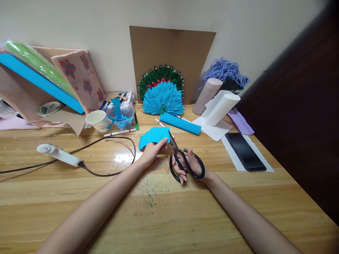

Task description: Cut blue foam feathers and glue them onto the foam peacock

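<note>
Between thumb and fingers, my left hand (153, 152) pinches a piece of bright blue crepe paper (152, 136) above the table. My right hand (192, 165) has its fingers through the black handle loops of a pair of scissors (174, 145). The blades point up and left, touching the paper's right edge close to my left thumb. Behind the paper lies a rolled strip of blue crepe paper (180, 123). Farther back stands a peacock-like fan (162, 97) of blue, red and green paper pieces, against a brown cardboard sheet (172, 49).
At left are a white glue gun (59, 155) with a black cord, a paper cup (97, 121) and a plastic bowl (124, 121) of blue scraps. A phone (245, 151), a white paper roll (222, 109) and purple yarn (225, 72) are at right. Green specks dot the tabletop (150, 197).
</note>
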Demonstrator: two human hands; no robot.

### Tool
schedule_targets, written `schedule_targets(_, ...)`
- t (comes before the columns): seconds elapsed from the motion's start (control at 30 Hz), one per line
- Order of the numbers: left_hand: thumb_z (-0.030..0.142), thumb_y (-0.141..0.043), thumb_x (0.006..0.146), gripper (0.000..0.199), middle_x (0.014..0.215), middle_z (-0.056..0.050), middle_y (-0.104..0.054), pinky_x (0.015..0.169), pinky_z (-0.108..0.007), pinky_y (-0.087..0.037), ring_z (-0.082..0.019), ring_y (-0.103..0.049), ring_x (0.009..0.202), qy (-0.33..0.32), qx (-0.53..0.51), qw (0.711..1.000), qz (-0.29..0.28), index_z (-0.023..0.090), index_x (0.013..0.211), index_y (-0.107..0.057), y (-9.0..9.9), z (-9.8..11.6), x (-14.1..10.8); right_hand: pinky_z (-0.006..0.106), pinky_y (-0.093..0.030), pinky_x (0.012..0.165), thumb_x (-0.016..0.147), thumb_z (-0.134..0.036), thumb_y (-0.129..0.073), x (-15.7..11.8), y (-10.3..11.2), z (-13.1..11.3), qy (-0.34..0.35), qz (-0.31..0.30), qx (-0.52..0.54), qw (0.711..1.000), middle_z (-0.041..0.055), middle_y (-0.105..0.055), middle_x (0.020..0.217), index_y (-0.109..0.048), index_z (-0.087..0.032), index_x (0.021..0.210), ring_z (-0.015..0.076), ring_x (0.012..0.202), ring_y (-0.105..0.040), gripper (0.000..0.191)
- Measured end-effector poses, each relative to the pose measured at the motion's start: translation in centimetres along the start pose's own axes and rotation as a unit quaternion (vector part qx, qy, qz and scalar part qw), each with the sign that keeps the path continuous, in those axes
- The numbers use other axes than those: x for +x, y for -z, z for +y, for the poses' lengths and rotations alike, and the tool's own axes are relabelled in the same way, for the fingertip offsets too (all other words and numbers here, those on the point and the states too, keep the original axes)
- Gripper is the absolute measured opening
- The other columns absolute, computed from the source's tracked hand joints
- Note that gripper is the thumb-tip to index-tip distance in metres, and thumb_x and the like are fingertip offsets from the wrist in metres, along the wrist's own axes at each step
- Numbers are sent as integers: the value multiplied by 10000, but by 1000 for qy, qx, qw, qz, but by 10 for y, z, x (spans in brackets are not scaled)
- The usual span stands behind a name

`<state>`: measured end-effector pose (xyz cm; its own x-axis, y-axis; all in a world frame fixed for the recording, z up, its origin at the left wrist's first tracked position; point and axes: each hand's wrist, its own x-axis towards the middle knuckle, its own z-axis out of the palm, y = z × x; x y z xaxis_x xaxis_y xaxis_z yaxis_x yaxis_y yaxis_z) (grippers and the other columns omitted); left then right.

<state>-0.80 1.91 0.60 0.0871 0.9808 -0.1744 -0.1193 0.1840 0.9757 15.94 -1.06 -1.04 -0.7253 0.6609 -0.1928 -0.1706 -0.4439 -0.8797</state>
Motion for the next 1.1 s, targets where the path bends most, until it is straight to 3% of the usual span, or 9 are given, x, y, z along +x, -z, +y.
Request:
schedule_targets(0.5, 384, -670, 664, 277, 577, -21, -567, 695, -298, -382, -141, -491, 594, 3, -41, 999, 9, 171, 512, -579, 1, 0, 0, 214, -449, 297, 607, -824, -435, 7, 9, 12, 3, -32, 56, 998, -92, -466, 384, -444, -182, 753, 79, 253, -424, 658)
schedule_targets(0.9, 489, -685, 631, 332, 658, -51, -612, 737, -314, -377, -165, -506, 656, 52, 30, 998, 1, 172, 552, -628, 3, 1, -4, 259, -497, 399, 554, -906, -186, -3, -4, -1, 12, 5, -32, 999, -64, -483, 445, -430, -183, 795, 109, 333, -501, 800)
schedule_targets(1.1, 531, -690, 606, 369, 698, -63, -637, 771, -320, -376, -178, -526, 697, 79, 26, 997, 6, 164, 595, -650, 3, 1, -5, 253, -478, 358, 564, -903, -208, 1, 0, 4, 18, 6, -13, 1000, -76, -467, 409, -420, -190, 769, 103, 289, -467, 772)
